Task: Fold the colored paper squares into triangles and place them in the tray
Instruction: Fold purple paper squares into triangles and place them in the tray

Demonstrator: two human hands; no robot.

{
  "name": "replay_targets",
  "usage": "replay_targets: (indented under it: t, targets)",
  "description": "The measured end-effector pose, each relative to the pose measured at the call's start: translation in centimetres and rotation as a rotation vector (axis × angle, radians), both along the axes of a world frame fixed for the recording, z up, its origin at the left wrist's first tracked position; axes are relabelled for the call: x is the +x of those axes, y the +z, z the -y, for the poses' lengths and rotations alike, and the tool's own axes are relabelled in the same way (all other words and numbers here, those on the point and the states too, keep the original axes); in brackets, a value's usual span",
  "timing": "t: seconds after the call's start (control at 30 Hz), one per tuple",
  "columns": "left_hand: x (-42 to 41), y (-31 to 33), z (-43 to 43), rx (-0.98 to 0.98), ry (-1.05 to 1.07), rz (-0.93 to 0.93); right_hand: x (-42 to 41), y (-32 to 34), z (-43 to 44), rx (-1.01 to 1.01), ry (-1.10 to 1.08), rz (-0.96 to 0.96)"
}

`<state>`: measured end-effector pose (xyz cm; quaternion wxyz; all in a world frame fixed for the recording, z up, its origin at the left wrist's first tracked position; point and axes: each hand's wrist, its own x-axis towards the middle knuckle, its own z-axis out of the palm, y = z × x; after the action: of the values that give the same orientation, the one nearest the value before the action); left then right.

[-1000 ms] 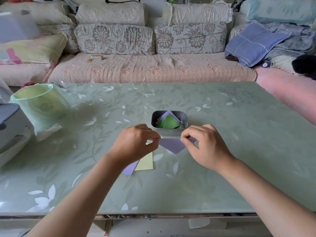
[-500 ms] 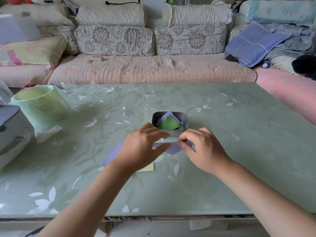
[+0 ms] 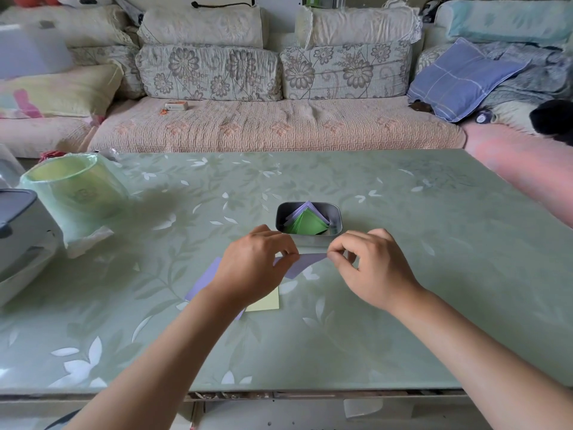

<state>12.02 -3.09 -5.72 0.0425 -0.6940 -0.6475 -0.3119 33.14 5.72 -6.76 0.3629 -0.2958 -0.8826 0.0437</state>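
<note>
Head view: the left hand (image 3: 254, 262) and right hand (image 3: 369, 268) are both curled, each pinching one end of a folded purple paper (image 3: 305, 261) held between them just over the worktop (image 3: 403, 305). The left grips its left end with thumb and fingertips, and the right nips the right corner between thumb and forefinger. The paper sits just near of the tray (image 3: 337, 220), a small grey tin at the middle of the worktop holding green triangles (image 3: 308, 223) with purple ones behind them. Under the left wrist lie a flat purple sheet (image 3: 204, 279) and a yellow sheet (image 3: 266, 302), overlapping. The worktop is pale green with a leaf pattern. At its far left stands a bin (image 3: 71, 193) lined with a green bag, beside a grey appliance (image 3: 18, 225). Beyond is a floral sofa (image 3: 273, 125) with a blue pillow (image 3: 459, 79) on the right.
</note>
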Motion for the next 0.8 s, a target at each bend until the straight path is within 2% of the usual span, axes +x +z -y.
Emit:
replay_targets:
  t: [0.1,0.17,0.23,0.33,0.4,0.63,0.8]
  targets:
    - [-0.6,0.3,0.1,-0.042,0.051,0.011,0.0,-0.1,-0.1,-0.029,-0.037,-0.012]
    - [-0.9,0.5,0.0,-0.095,0.081,0.095,0.2,-0.1,-0.2,-0.081,-0.053,-0.028]
    - [-0.9,0.5,-0.2,-0.136,0.088,0.259,0.1,0.0,0.1,-0.264,-0.046,-0.054]
    - [0.3,0.2,-0.2,-0.159,0.042,0.534,-0.6,-0.2,0.9,-0.657,-0.012,-0.139]
    - [1.1,0.1,-0.2,-0.192,0.014,0.643,-1.2,-0.5,1.0,-0.773,0.016,-0.188]
    - [1.5,-0.3,-0.4,-0.428,-0.003,0.561,-1.2,-0.3,0.9,-0.803,0.009,-0.268]
    - [2.2,-0.3,-0.2,-0.517,-0.014,0.794,-1.0,-0.3,1.0,-0.705,0.043,-0.248]
